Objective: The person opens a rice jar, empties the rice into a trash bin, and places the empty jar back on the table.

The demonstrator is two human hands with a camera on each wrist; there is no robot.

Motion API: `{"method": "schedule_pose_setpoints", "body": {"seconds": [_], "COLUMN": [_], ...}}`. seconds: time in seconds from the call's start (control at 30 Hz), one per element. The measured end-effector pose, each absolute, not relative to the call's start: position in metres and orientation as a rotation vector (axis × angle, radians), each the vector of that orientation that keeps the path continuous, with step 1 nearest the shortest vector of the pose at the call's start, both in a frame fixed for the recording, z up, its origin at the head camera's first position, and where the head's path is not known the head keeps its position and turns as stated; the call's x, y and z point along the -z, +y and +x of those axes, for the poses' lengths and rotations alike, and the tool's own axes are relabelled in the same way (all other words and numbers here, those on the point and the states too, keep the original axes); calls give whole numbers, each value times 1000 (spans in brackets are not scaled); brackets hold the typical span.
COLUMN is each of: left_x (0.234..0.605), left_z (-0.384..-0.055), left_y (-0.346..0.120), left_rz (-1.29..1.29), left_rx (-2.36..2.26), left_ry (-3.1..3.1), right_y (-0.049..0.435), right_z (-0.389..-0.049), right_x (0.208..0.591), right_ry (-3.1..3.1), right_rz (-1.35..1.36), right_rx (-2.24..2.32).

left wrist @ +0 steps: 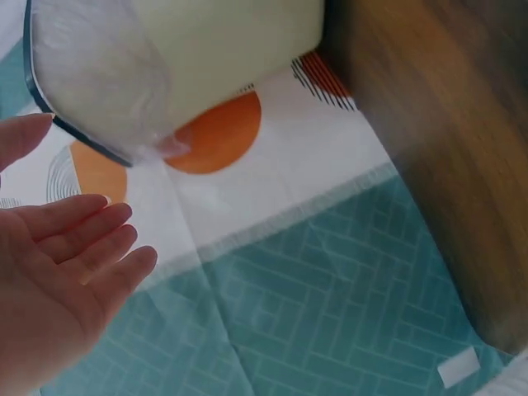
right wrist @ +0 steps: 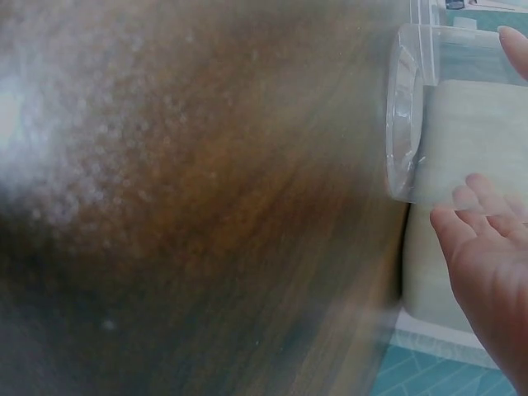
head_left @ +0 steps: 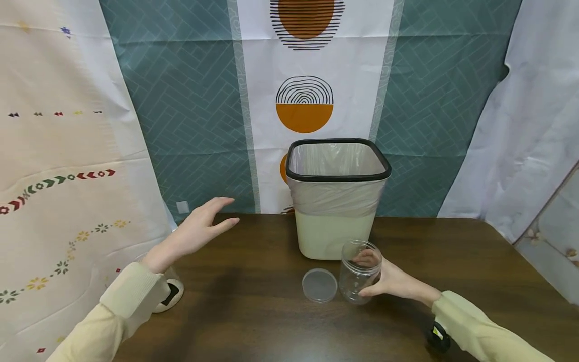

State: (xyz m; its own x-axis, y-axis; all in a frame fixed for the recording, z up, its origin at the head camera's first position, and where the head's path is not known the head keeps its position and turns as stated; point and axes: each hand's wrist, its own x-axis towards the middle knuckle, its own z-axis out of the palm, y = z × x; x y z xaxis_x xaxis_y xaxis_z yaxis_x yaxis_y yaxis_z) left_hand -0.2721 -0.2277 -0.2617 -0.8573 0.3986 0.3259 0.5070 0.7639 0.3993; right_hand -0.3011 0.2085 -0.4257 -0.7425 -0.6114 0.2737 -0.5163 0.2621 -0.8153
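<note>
A clear jar (head_left: 355, 284) without its lid stands on or just above the table, in front of the bin. My right hand (head_left: 398, 279) grips it from the right, thumb at the near side and fingers round the far side. The right wrist view also shows the clear jar (right wrist: 412, 124), with fingers (right wrist: 462, 235) seen beside and through its wall. Just left of the jar lies a round translucent lid (head_left: 319, 285). My left hand (head_left: 194, 231) is held in the air at the left, fingers extended and thumb apart, with nothing in it.
A pale green waste bin (head_left: 334, 234) with a black rim and a white liner stands at the back of the dark wooden table (head_left: 253, 311). Patterned cloths hang behind and at the left. A white rounded object (head_left: 174, 296) shows partly below my left forearm.
</note>
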Motion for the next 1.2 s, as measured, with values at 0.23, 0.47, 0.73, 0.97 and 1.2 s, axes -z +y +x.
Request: {"method": "schedule_pose_setpoints", "body": {"seconds": [0.23,0.47,0.73,0.97,1.2], "left_x": [266,271,286,300,317], "left_z": [-265,-258,-247,-241,-233], "left_y": [-249,-277,-309,-332,-351], "left_rz": [-651,-556,-416,-270,-83], "left_rx": [684,671,657,679,757], "left_ry": [-2730,-2757,-2786,-2781,-2702], "right_y": [211,212,210,210,211], "right_z": [-302,-301,-300,-299,-299], "right_x": [425,422,423,423,423], "right_ry": [2422,2420,2417,2410,2418], "right_rz": [-1067,-1045,-1040,-1029,-1053], "right_rx": [1476,1479,1474,1472,1469]}}
